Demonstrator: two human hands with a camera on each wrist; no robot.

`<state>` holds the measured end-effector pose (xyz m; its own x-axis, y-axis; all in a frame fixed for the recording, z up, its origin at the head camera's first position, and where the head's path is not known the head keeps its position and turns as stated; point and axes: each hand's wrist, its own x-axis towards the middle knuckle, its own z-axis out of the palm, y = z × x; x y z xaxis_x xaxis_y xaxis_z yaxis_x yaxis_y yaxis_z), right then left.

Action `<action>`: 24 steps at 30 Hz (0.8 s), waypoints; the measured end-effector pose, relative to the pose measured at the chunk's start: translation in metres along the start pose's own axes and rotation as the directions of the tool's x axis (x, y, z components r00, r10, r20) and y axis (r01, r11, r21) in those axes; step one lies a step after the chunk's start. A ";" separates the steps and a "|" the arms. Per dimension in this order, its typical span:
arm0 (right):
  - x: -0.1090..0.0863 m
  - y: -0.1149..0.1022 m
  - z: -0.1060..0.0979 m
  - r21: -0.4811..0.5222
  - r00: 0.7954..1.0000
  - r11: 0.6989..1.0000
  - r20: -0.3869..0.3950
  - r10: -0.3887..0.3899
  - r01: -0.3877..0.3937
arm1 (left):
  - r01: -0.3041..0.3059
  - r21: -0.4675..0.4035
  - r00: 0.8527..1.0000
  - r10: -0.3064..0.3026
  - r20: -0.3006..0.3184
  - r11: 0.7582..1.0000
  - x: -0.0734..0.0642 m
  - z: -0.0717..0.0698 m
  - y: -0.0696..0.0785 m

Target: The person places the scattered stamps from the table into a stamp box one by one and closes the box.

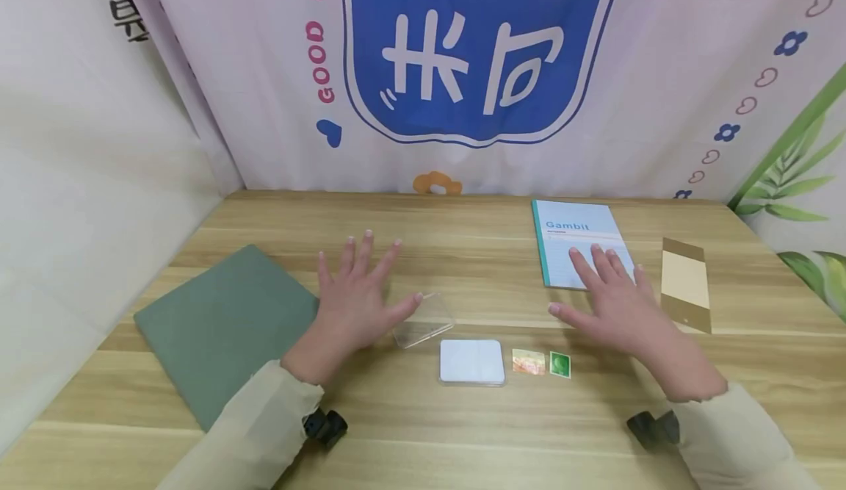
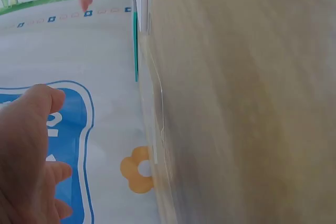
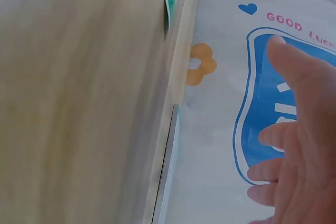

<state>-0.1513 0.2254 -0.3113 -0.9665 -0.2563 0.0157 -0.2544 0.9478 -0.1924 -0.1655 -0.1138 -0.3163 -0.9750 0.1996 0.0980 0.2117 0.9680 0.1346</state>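
Observation:
My left hand, fingers spread and straight, holds nothing; it is nearest a clear plastic lid and overlaps the corner of a grey-green square board in the head view. Equally spread, my right hand overlaps the lower part of a light blue "Gambit" notebook and grips nothing. Between the hands lies a small white rectangular case. Just right of it are a small orange-pink picture piece and a green stamp-like piece. Both wrist views show the hands raised off the tabletop.
A brown and cream card-like strip lies at the right, beside the notebook. The wooden table ends at a printed cloth hanging behind it. White fabric hangs along the left side.

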 end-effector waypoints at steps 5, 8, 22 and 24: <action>-0.006 -0.005 0.000 0.088 0.997 0.994 -0.037 -0.069 0.072 | -0.074 -0.066 0.997 0.072 -0.041 0.995 -0.005 0.001 0.002; -0.010 -0.009 0.001 0.115 0.994 0.988 -0.046 -0.099 0.104 | -0.132 -0.136 0.990 0.125 -0.060 0.982 -0.009 0.003 0.005; -0.022 -0.025 0.016 0.194 0.958 0.939 -0.085 -0.273 0.284 | -0.364 -0.388 0.929 0.361 -0.083 0.847 -0.032 0.013 0.021; -0.024 -0.026 0.018 0.192 0.950 0.931 -0.096 -0.296 0.310 | -0.363 -0.413 0.926 0.372 -0.062 0.835 -0.035 0.013 0.023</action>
<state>-0.1206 0.2033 -0.3241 -0.8463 -0.5060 0.1664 -0.5297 0.7669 -0.3622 -0.1274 -0.0969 -0.3300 -0.8200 0.5356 0.2017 0.5588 0.6733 0.4841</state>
